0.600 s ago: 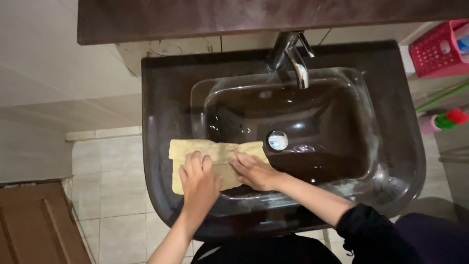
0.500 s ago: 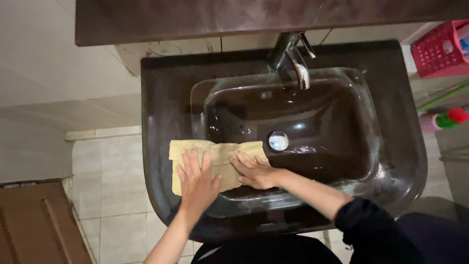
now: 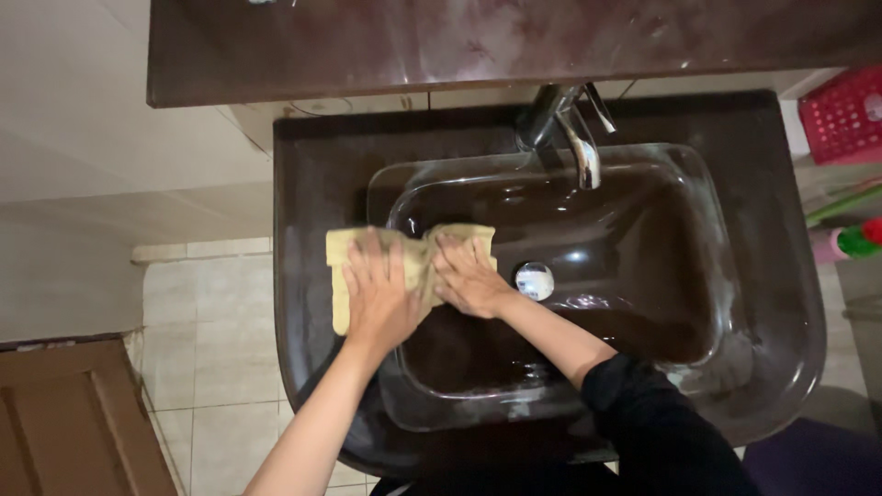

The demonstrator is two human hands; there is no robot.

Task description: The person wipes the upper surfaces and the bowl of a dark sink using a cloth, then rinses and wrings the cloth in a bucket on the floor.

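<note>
pale floor tiles and a brown wooden door corner fill the lower left, below a dark glossy washbasin with a clear glass bowl set under a dark brown shelf.

on the basin's left rim lies a yellow-beige cleaning cloth, bunched at the middle and draped over the bowl's left edge. the left hand lies flat on its rim half, fingers spread and pressing down — not closed around it. the right hand presses the other half just inside the bowl, fingers likewise spread; the two hands nearly touch.

this looks like wiping along the left edge, and carrying on would call for steady downward pressure from both palms.

further right sit the round metal drain, the chrome tap at the back edge, and a red plastic basket beyond the right corner.
</note>
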